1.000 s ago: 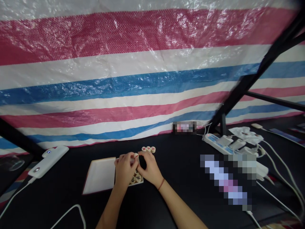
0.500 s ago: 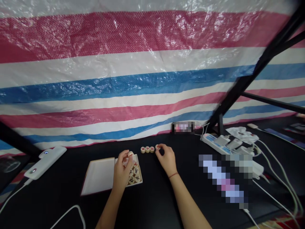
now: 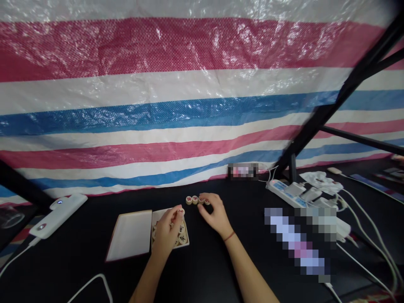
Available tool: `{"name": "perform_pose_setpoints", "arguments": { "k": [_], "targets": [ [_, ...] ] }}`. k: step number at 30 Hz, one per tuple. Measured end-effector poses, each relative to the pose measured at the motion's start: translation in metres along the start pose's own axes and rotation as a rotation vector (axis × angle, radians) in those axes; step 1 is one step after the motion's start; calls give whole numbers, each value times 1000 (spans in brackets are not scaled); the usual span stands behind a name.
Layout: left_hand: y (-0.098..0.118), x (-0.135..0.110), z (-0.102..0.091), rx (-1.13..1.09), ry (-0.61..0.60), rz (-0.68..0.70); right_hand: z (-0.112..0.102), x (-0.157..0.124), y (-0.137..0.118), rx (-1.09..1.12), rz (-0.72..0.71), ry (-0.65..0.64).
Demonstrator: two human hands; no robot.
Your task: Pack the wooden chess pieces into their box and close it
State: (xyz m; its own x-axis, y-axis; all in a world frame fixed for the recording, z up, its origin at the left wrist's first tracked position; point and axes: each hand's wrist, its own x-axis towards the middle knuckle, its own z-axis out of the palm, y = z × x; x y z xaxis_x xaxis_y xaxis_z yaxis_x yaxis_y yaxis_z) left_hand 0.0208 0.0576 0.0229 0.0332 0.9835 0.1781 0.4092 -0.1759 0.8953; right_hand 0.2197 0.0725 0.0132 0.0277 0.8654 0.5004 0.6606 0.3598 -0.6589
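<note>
Since the earlier frame, the right hand [image 3: 214, 215] is shifting left along the row of wooden chess pieces [image 3: 195, 200], its grip loosely spread, with the fingertips [image 3: 204, 196] over the row's far end. The left hand [image 3: 166, 230] is pinching a red-marked piece [image 3: 181, 211] above the open box tray [image 3: 187, 240], beside the row. Risk: a slackening pinch dropping that piece and disturbing the tray's contents. Red characters are showing, too small to read.
</note>
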Motion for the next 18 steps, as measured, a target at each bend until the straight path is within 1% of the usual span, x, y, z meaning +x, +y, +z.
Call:
{"name": "perform_pose_setpoints", "arguments": {
  "k": [2,4,6,8,10,11,15,16,18],
  "targets": [
    [3,-1,0,3,2,69,5,-3,-19,186,-115,-111],
    [4,-2,1,10,-7,76,12,-7,-36,276,-169,-196],
    [3,-3,2,16,-17,35,18,-10,-47,297,-192,-221],
    [3,-3,2,13,-20,4,21,-11,-48,292,-189,-209],
    [2,-4,1,11,-9,3,18,-8,-38,264,-136,-157],
    [3,-5,1,17,-2,4,15,-6,-29,237,-83,-111],
    [5,-6,-1,57,-2,-6,-6,3,18,36,200,103],
    [5,-6,0,61,-5,-6,-10,3,29,-30,238,103],
    [6,-6,0,62,-10,-3,-16,3,47,-158,292,50]
  ]
}}
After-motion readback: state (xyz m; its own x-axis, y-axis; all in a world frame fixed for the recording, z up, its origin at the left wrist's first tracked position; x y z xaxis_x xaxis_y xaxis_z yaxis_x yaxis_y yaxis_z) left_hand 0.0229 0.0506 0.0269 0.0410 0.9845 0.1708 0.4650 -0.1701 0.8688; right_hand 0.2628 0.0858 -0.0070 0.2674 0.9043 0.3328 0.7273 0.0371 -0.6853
